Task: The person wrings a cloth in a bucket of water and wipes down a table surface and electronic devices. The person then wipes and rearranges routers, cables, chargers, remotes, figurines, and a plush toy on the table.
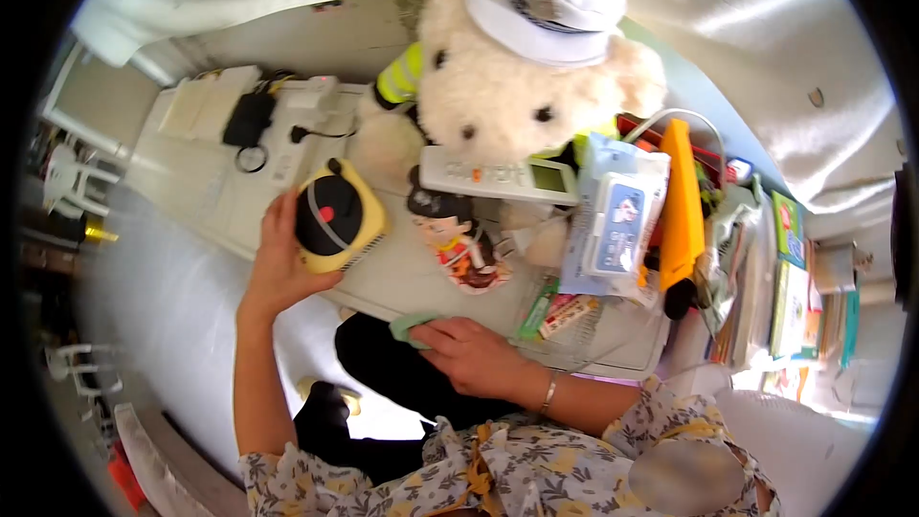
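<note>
Yellow box (371, 213) with a black disc (330, 196), left of centre in the frame, near the front edge of the table (407, 273); the left hand (275, 263) grips it, thumb and fingers curved about a corner. The right hand (471, 354), lower centre, pinches what looks like a green cloth (410, 326). Good handling likely calls for steady pressure on the sides, clear of the disc, and cloth kept flat beneath the fingertips. Upper centre: a teddy bear (498, 101)

Below the fluffy plush bear (512, 96), smooth plastic is seen on the yellow device (345, 218), cloth on the green rag (410, 325).
</note>
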A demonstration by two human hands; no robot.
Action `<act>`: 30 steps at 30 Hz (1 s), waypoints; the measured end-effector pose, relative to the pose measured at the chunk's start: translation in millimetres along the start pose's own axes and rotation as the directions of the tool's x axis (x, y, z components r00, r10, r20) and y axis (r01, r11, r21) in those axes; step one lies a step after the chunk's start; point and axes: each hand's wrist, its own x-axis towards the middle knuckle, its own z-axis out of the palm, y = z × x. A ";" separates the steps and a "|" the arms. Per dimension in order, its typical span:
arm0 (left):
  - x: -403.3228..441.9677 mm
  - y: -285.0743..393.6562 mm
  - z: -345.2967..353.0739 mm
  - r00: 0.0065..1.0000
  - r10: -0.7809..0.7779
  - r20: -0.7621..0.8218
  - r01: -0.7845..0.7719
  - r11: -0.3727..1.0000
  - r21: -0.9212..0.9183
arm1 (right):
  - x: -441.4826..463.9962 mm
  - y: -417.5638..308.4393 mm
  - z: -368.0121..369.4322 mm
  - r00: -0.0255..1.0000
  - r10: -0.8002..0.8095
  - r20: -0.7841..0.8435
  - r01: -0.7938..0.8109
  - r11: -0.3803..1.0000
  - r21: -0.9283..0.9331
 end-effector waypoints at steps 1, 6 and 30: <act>-6.9 3.4 -1.9 0.999 -0.032 -0.010 0.032 0.999 0.025 | 0.6 -1.5 0.0 0.999 -0.041 0.000 0.041 0.999 0.022; -38.4 19.8 -21.2 0.989 -0.126 -0.073 0.134 0.984 0.116 | 4.1 -5.4 -2.2 1.000 0.015 -0.017 -0.016 0.999 -0.041; -69.4 -0.7 -80.6 0.970 -0.183 -0.161 0.240 0.836 0.494 | 13.3 -8.2 -3.2 1.000 0.010 -0.013 -0.011 0.998 -0.061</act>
